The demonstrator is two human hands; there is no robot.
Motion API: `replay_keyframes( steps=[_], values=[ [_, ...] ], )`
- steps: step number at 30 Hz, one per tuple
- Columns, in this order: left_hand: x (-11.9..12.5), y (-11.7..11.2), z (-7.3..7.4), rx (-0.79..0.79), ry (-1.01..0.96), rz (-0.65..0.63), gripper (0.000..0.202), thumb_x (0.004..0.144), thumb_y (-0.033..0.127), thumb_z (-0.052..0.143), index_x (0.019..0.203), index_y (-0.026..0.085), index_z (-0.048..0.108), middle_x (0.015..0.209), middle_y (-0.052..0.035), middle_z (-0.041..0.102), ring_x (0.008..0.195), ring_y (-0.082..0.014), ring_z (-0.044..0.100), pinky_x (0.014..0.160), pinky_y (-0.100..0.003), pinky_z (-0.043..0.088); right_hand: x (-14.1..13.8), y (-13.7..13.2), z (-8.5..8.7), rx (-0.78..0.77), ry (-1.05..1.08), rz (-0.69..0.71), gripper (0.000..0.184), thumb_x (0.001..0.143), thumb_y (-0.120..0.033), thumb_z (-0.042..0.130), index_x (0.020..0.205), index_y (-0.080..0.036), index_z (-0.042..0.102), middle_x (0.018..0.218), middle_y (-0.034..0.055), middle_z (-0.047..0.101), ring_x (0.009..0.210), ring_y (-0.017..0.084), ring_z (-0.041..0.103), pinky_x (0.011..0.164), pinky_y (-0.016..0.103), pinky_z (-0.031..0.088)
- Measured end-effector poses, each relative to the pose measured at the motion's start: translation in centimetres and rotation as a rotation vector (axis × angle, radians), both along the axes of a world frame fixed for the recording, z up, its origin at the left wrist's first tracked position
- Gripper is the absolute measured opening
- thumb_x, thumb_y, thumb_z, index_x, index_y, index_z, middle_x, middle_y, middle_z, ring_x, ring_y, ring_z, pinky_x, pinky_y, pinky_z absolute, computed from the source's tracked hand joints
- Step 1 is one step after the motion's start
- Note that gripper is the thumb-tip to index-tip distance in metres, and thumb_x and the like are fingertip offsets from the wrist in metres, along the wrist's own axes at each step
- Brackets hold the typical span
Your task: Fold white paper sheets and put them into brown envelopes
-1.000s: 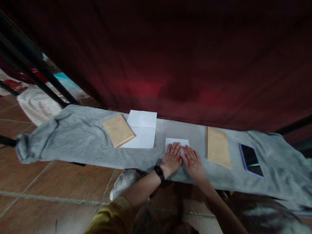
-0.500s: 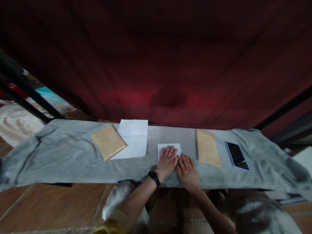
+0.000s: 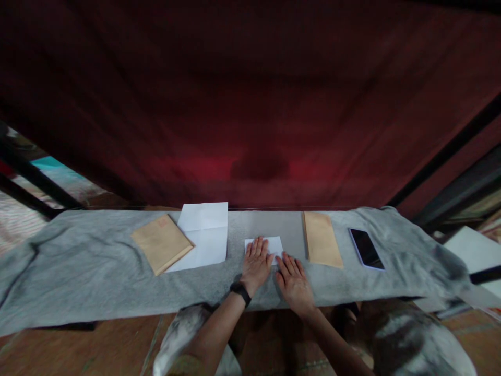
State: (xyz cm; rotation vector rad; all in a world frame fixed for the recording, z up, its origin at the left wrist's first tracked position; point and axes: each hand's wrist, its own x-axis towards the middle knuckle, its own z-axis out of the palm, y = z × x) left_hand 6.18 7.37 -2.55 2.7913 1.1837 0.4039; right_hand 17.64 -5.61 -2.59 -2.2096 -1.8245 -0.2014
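Note:
A small folded sheet of white paper lies flat on the grey cloth in front of me. My left hand, with a dark band on its wrist, presses flat on the left part of this paper, fingers stretched out. Beside it my right hand lies flat, its fingertips at the paper's lower right corner and its palm over the cloth. Left of my hands is a larger white sheet with a crease across it. A stack of brown envelopes covers its lower left corner.
Another stack of brown envelopes lies right of my hands, with a phone in a light purple case beyond it. The grey cloth covers a long narrow surface. A dark red curtain hangs behind; dark bars stand at both sides.
My left hand has slid left on the small paper, baring more of its right side. My right hand stays flat at the lower right corner. The whole view has shifted slightly.

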Motion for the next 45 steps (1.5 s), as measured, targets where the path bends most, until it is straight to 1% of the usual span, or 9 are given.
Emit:
replay_keyframes(
  steps=[5,8,10,12,15,18,23,37,45],
  values=[
    [-0.5,0.4,-0.1,0.031,0.011,0.125,0.057,0.101,0.04,0.029,0.152,0.016,0.038,0.158,-0.0129,0.038,0.149,-0.027,0.029,0.12,-0.051,0.025,0.1,0.0,-0.1,0.0,0.013,-0.001,0.05,0.102,-0.035,0.037,0.147,-0.018,0.048,0.154,0.0101,0.045,0.142,0.026,0.043,0.117,0.048,0.032],
    [-0.7,0.6,0.4,0.037,0.029,0.199,0.057,0.101,0.04,0.028,0.15,0.014,0.041,0.155,-0.0156,0.042,0.148,-0.0301,0.032,0.12,-0.055,0.024,0.1,0.1,-0.2,0.019,0.017,-0.003,0.05,0.102,-0.035,0.037,0.148,-0.019,0.046,0.154,0.0105,0.045,0.141,0.026,0.044,0.117,0.049,0.032],
    [-0.6,0.6,1.0,0.034,0.021,0.193,0.058,0.102,0.04,0.026,0.149,0.01,0.043,0.154,-0.0171,0.043,0.148,-0.0299,0.032,0.121,-0.053,0.023,0.1,0.1,-0.3,0.03,0.026,-0.007,0.05,0.102,-0.036,0.038,0.148,-0.02,0.047,0.154,0.0103,0.045,0.14,0.026,0.045,0.117,0.048,0.032],
    [-0.1,0.3,1.5,0.023,-0.005,0.081,0.057,0.103,0.039,0.024,0.149,0.009,0.042,0.156,-0.0146,0.041,0.149,-0.0261,0.03,0.122,-0.048,0.024,0.0,0.1,-0.4,0.038,0.036,-0.012,0.049,0.102,-0.036,0.038,0.147,-0.02,0.049,0.153,0.0098,0.046,0.14,0.026,0.046,0.117,0.048,0.032],
    [1.1,-0.5,1.7,-0.004,-0.027,-0.192,0.053,0.104,0.039,0.023,0.15,0.017,0.041,0.159,-0.0063,0.038,0.15,-0.0195,0.027,0.123,-0.042,0.024,-0.1,0.2,-0.4,0.057,0.037,-0.009,0.047,0.1,-0.033,0.042,0.144,-0.018,0.053,0.15,0.0104,0.05,0.138,0.026,0.048,0.117,0.046,0.032],
    [2.2,-0.9,1.5,-0.032,-0.013,-0.293,0.053,0.105,0.042,0.023,0.149,0.02,0.042,0.159,-0.0054,0.039,0.149,-0.0183,0.028,0.124,-0.044,0.023,-0.1,0.1,-0.4,0.079,0.026,-0.002,0.046,0.098,-0.028,0.043,0.141,-0.016,0.055,0.146,0.0118,0.055,0.136,0.026,0.05,0.118,0.045,0.032],
    [2.7,-0.2,1.3,-0.059,-0.007,-0.227,0.057,0.104,0.047,0.023,0.15,0.018,0.04,0.16,-0.006,0.037,0.15,-0.0194,0.027,0.124,-0.045,0.022,-0.1,0.1,-0.5,0.091,0.016,0.0,0.044,0.1,-0.031,0.044,0.14,-0.017,0.056,0.143,0.0118,0.058,0.134,0.026,0.052,0.117,0.045,0.032],
    [2.8,0.0,0.9,-0.052,-0.05,-0.169,0.051,0.102,0.048,0.033,0.147,0.027,0.045,0.159,-0.0017,0.04,0.148,-0.0254,0.03,0.122,-0.052,0.021,-0.2,0.0,-0.2,0.09,0.033,-0.022,0.044,0.101,-0.032,0.042,0.138,-0.015,0.058,0.144,0.0116,0.057,0.135,0.026,0.05,0.118,0.044,0.03],
    [2.4,-0.1,1.1,-0.077,-0.074,-0.122,0.051,0.102,0.05,0.033,0.146,0.028,0.046,0.158,-0.0035,0.04,0.148,-0.0265,0.03,0.122,-0.053,0.019,0.4,-0.2,-1.0,0.066,-0.015,0.031,0.048,0.101,-0.031,0.037,0.143,-0.015,0.052,0.149,0.0127,0.052,0.138,0.027,0.046,0.117,0.047,0.028]
  ],
)
